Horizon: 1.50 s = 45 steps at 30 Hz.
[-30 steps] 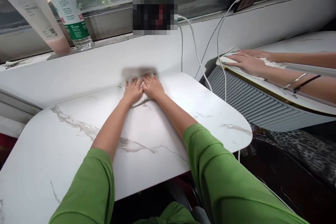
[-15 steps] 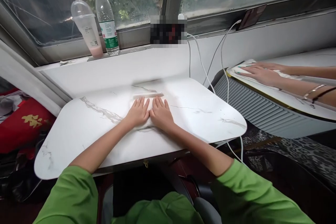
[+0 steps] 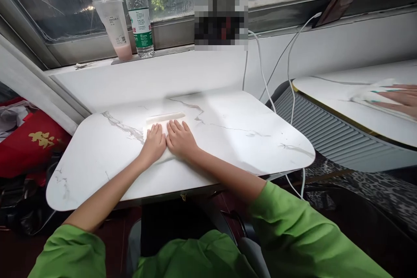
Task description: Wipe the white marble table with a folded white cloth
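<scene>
My left hand [image 3: 153, 144] lies flat on a folded white cloth [image 3: 164, 119], its fingers stretched forward. Beside it my right hand [image 3: 181, 139] presses on the same cloth, fingers also extended, the two thumbs close together. Under the cloth is a white marble-patterned table top [image 3: 260, 152] with grey veins. The cloth's far edge shows past my fingertips; much of the rest is covered by my palms.
On the window sill stand a plastic cup [image 3: 114, 24] with pink liquid and a green-labelled bottle [image 3: 141, 28]. White cables [image 3: 260, 58] hang behind the table. At right, another person's hand [image 3: 402, 97] rests on a white cloth on a second table [image 3: 329, 91]. A red bag [image 3: 32, 143] is at left.
Both my hands and the cloth beneath them have slid left across the table. The other person's hands and cloth have moved right, partly out of view. The view has shifted slightly.
</scene>
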Available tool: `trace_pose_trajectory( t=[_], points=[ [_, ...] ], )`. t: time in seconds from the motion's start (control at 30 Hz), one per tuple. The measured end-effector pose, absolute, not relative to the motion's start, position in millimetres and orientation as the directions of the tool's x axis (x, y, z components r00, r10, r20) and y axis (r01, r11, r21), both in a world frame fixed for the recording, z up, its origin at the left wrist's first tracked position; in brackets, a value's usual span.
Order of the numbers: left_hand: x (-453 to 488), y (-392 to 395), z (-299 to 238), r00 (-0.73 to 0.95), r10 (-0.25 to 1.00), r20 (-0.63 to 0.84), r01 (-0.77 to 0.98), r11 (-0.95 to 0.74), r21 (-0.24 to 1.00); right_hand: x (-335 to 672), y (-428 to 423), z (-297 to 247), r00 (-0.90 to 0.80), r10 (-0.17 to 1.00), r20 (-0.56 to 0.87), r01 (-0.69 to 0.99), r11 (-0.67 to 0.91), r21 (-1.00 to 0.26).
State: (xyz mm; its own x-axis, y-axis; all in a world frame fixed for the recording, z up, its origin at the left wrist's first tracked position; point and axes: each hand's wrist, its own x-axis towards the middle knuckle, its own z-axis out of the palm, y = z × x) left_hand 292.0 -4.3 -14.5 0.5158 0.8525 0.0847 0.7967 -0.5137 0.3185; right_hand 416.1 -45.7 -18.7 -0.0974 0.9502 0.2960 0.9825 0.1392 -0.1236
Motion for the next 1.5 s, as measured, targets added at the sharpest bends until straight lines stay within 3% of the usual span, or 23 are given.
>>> trace_pose_trajectory(
  t=[0.3,0.5,0.73,1.07,1.5],
  points=[
    [298,101,-24,0.472,0.837,0.278,0.781,-0.543,0.309,410,57,-22,0.008,0.959,0.283,0.978,0.052,-0.203],
    [304,147,-26,0.485,0.822,0.298,0.8,-0.555,0.227,419,109,-31,-0.018,0.943,0.334,0.962,0.107,-0.25],
    [307,168,-27,0.486,0.826,0.286,0.808,-0.549,0.213,424,133,-35,-0.039,0.936,0.349,0.956,0.137,-0.261],
    [296,102,-16,0.465,0.871,0.159,0.856,-0.488,0.17,414,73,-29,-0.073,0.959,0.273,0.97,0.132,-0.204],
    [208,-70,-18,0.527,0.824,0.206,0.81,-0.561,0.173,337,-103,-30,-0.138,0.891,0.433,0.955,0.235,-0.179]
  ],
)
